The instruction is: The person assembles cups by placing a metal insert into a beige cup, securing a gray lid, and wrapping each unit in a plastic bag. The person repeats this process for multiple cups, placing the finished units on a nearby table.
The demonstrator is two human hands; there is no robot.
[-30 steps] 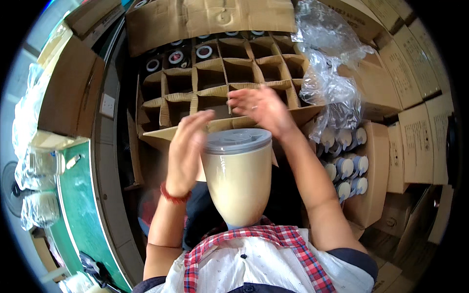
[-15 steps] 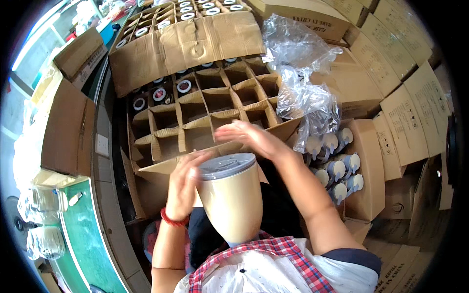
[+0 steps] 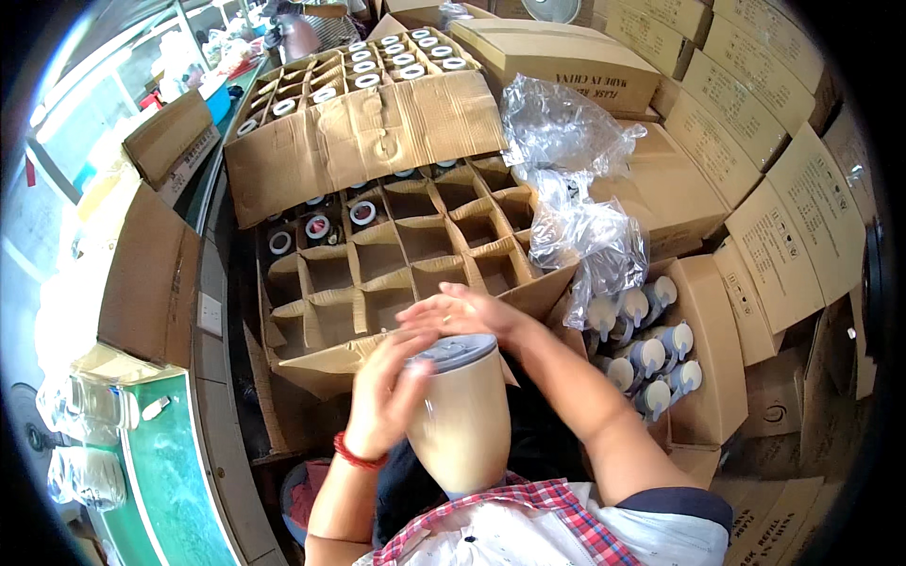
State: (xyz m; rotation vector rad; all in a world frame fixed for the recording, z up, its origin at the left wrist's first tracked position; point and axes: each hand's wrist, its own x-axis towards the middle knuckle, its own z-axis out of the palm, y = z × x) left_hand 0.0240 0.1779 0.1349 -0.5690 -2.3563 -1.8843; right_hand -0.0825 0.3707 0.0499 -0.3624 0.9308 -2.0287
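On my feed the left hand (image 3: 385, 396) is half open beside the lid (image 3: 458, 352); contact I can't tell. The flask (image 3: 460, 429) sits at the apron (image 3: 543, 500), long axis near upright, lid up, narrow end down. The right hand (image 3: 477, 311) is flat, apparently holding nothing. I'd judge this lid handling; the next move calls for steadying the flask.

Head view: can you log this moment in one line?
left hand: open, beside grey top of cream container; right hand: open, beyond top; divided carton: ahead, part-filled
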